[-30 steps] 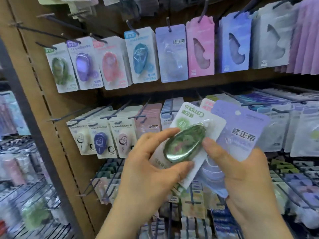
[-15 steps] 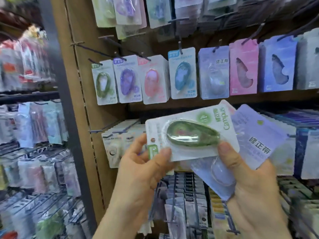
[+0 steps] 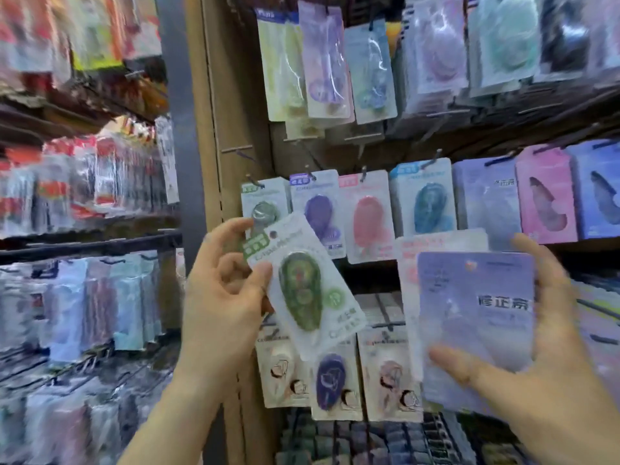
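My left hand [image 3: 223,290] pinches a white blister pack with a green correction tape [image 3: 302,290], held tilted in front of the shop display. The pack's hang hole is at its upper left, just below the hanging green pack [image 3: 265,204] on its peg. My right hand [image 3: 536,374] holds a purple pack [image 3: 476,327] with a pale pink-lettered pack [image 3: 439,246] behind it, thumb on the front, fingers behind the right edge. The two hands are apart.
Rows of correction tape packs hang on pegs: purple [image 3: 317,209], pink [image 3: 365,213], blue [image 3: 426,199], more above and below. A wooden upright [image 3: 214,129] and a grey post [image 3: 177,95] separate this rack from blurred shelves of packaged goods at the left [image 3: 67,196].
The right hand let go of the green pack, and the hands drew apart. The left hand lifted and turned the green pack toward upright, near the green peg. The view swung up and left.
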Available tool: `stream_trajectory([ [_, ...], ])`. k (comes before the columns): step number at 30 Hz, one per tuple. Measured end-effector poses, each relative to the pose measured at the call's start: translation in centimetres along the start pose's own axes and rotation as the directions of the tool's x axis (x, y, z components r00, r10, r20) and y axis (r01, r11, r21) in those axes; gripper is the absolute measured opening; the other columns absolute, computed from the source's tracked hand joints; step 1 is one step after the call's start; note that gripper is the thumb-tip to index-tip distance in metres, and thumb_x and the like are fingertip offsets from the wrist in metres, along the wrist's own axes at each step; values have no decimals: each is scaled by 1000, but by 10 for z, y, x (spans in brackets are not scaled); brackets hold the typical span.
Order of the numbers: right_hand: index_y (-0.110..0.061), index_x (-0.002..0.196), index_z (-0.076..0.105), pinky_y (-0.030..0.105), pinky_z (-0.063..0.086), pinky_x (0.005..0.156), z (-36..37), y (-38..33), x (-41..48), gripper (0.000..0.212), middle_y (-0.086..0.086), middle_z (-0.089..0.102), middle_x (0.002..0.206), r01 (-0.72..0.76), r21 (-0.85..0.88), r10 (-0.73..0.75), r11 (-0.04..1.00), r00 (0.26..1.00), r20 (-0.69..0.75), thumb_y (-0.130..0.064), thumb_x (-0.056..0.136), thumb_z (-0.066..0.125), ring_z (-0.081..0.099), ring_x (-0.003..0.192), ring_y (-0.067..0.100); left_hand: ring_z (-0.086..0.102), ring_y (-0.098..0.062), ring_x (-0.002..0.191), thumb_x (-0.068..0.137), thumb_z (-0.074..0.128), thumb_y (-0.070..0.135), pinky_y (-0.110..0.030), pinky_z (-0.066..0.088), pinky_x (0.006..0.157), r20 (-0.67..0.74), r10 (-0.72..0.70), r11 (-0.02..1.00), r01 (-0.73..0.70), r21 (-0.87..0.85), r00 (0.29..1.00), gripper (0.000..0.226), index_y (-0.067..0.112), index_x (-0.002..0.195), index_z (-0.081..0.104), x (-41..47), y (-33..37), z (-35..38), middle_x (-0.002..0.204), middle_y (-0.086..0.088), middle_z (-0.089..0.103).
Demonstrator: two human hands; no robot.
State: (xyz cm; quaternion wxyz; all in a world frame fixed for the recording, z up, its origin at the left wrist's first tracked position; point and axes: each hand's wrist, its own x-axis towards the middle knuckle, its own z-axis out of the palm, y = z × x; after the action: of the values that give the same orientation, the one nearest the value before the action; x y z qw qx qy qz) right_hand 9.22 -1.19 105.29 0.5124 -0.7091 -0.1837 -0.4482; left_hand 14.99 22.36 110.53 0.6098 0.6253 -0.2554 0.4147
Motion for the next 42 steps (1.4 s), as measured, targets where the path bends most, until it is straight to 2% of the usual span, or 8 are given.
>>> stream_trajectory([
  [4,-57,130,47,26,53,78,2,5,20,116,-38,62,113,-18,23,17,1000,999,47,-71,20,79,59,105,-13,70,-15,82,93,62,7,-42,61,75,-8,117,971,-113,213,993,36,37,114,60,41,-8,-17,87,0,70],
  [7,-60,108,61,17,55,76,16,0,29,98,-25,73,94,-33,83,29,996,998,49,-79,14,79,69,86,-5,69,-12,84,95,60,10,-44,60,75,-4,186,926,-174,336,983,38,35,123,59,69,-10,-19,87,8,68],
  [12,-42,87,76,10,51,55,35,-9,46,65,-7,77,83,-122,301,64,946,979,194,-17,30,96,73,71,5,62,-14,89,96,57,7,-34,56,83,48,270,827,-257,500,962,42,18,137,55,96,-11,-14,96,1,66],
  [17,-50,95,71,15,54,68,56,-13,55,85,-6,77,96,-152,389,31,909,954,299,-55,13,94,74,88,11,59,-30,111,97,54,7,-44,51,94,90,273,701,-263,663,958,45,12,142,49,110,-9,-18,122,-14,64],
  [21,-51,91,71,12,53,66,70,-12,62,69,-7,77,94,-150,410,11,899,946,323,-25,32,94,74,87,9,56,-31,110,97,53,8,-37,43,85,134,285,554,-277,785,949,47,12,143,46,118,-5,-17,122,-15,62],
  [30,-51,96,69,15,54,70,89,-9,70,64,-8,77,99,-161,429,-10,889,929,370,-13,47,84,73,91,10,58,-31,107,95,55,9,-39,45,84,220,265,420,-318,850,939,53,16,145,42,128,-4,-13,118,-11,62],
  [36,-44,107,69,23,54,91,100,-4,78,65,-6,74,112,-226,433,-11,872,877,481,-26,48,89,69,106,13,57,-28,111,95,57,12,-39,46,86,182,282,420,-291,860,942,51,18,144,45,130,-4,-20,123,-10,63],
  [42,-38,110,69,25,57,84,109,-4,85,61,-3,74,112,-267,442,1,856,857,516,-12,57,85,70,104,17,62,-27,103,94,62,20,-35,48,75,218,237,310,-286,907,947,39,16,131,51,129,-6,-14,116,-7,64],
])
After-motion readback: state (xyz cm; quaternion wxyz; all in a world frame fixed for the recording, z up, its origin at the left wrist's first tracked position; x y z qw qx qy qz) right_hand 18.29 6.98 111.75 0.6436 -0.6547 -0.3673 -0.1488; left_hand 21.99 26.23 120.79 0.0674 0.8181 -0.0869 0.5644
